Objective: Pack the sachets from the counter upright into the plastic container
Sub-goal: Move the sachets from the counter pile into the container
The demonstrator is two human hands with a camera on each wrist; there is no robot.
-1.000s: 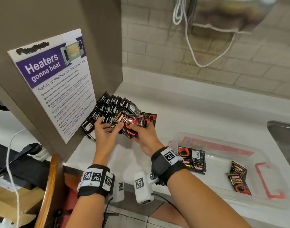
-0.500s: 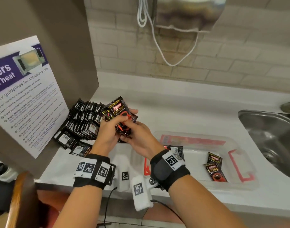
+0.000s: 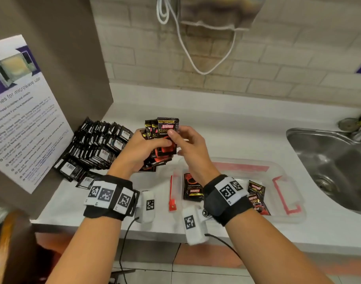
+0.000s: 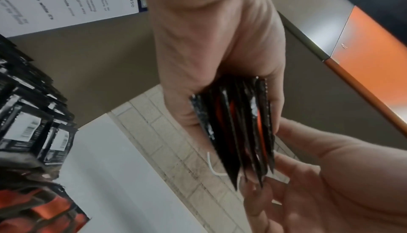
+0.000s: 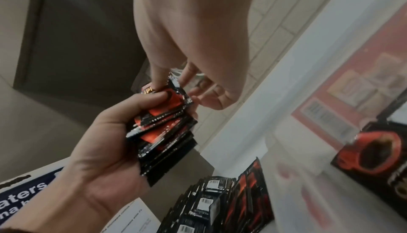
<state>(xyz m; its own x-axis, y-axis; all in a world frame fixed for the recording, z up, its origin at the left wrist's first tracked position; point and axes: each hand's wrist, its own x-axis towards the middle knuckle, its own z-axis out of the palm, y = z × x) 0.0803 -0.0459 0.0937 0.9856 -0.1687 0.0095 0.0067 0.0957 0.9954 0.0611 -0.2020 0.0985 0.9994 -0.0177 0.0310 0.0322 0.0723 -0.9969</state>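
Sachet bundle (image 3: 161, 140) now higher above counter edge (image 3: 196, 236), left hand (image 3: 138, 148) clamping, right hand (image 3: 187, 144) pinching top.

From my feed I see a pale brick wall (image 3: 257, 58) behind the white tabletop (image 3: 226, 128), a white cable (image 3: 196, 64) looping down it, a steel sink (image 3: 329, 167) at right, and a brown panel (image 3: 58, 48) carrying a microwave notice (image 3: 26, 111) at left.

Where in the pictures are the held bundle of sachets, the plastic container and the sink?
held bundle of sachets (image 3: 167, 130): head view, front sachet's printed face.
plastic container (image 3: 290, 217): head view, clear near-right rim.
sink (image 3: 329, 160): head view, bare steel basin wall.
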